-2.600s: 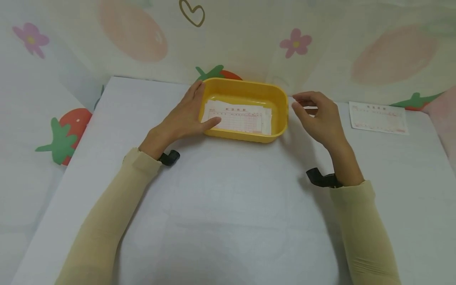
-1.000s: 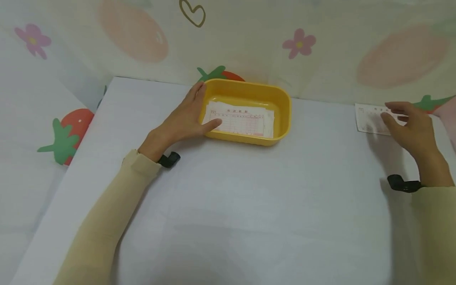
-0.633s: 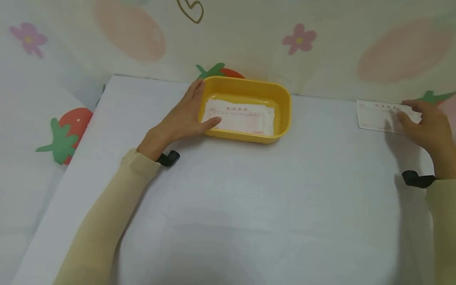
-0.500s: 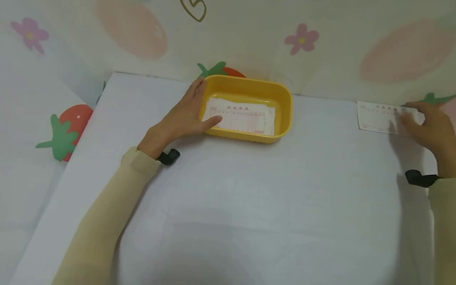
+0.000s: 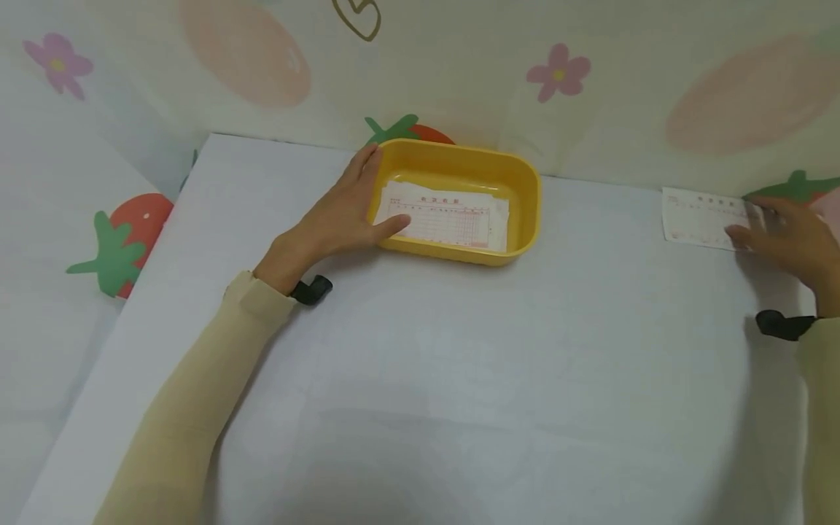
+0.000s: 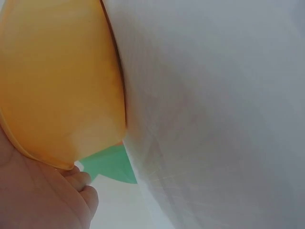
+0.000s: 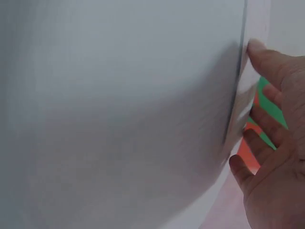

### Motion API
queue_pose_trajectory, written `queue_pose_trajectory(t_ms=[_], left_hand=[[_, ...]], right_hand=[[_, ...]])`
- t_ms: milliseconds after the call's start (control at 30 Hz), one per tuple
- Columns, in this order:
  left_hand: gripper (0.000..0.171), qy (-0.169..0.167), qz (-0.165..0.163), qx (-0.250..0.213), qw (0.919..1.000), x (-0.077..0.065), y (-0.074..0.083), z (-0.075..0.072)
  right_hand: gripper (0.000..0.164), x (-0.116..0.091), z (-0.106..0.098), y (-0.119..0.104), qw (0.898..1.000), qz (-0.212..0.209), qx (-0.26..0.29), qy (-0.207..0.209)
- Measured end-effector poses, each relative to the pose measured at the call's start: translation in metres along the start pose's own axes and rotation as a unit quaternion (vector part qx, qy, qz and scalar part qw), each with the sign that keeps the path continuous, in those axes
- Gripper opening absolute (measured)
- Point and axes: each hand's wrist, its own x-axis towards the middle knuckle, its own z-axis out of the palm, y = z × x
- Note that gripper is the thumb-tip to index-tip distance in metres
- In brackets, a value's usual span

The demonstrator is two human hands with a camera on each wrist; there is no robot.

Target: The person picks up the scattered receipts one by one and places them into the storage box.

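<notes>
My left hand (image 5: 328,215) holds the left end of a yellow plastic tub (image 5: 531,211), its thumb over the rim and its fingers along the outside. The left wrist view has the fingertips bent at the rim of the tub (image 6: 57,90). Inside lies a stack of white receipt slips (image 5: 449,219) printed in red. At the far right, another receipt slip (image 5: 695,219) lies flat at the table's back edge. My right hand (image 5: 794,237) is over its right end, covering that part. In the right wrist view the thumb and spread fingers of the right hand (image 7: 281,148) are right at the slip's edge.
A white cloth-covered table (image 5: 459,379) spreads in front of the tub. Behind it rises a pale backdrop (image 5: 459,73) printed with strawberries and flowers. Black wrist cameras sit at both cuffs, the left wrist camera (image 5: 313,290) near the tub.
My right hand has gone from beside the tub's right end across to the slip at the far right, its thumb now lower over the slip. The left hand stays on the tub.
</notes>
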Motion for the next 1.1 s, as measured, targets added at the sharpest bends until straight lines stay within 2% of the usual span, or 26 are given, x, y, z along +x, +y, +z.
queue_pose_trajectory(t_ms=[300,533,700,933,1100], left_hand=[[0.113,0.002,0.001,0.003,1.0,-0.001,0.002,0.0],[0.113,0.001,-0.001,0.005,1.0,-0.001,0.003,0.001],[0.112,0.002,-0.002,0.007,1.0,0.0,0.002,0.001],[0.113,0.003,-0.001,0.011,0.9999,0.001,0.001,0.0],[0.113,0.003,0.001,0.007,1.0,0.001,0.001,0.001]], right_hand=[[0.094,0.002,0.003,0.013,1.0,-0.005,0.013,-0.021],[0.097,0.002,0.001,0.011,0.999,-0.026,0.017,-0.041],[0.097,0.0,0.0,0.007,0.998,-0.023,0.019,-0.049],[0.095,-0.003,-0.001,0.004,0.998,-0.029,0.03,-0.042],[0.087,-0.006,0.002,-0.001,1.0,-0.015,0.024,-0.004]])
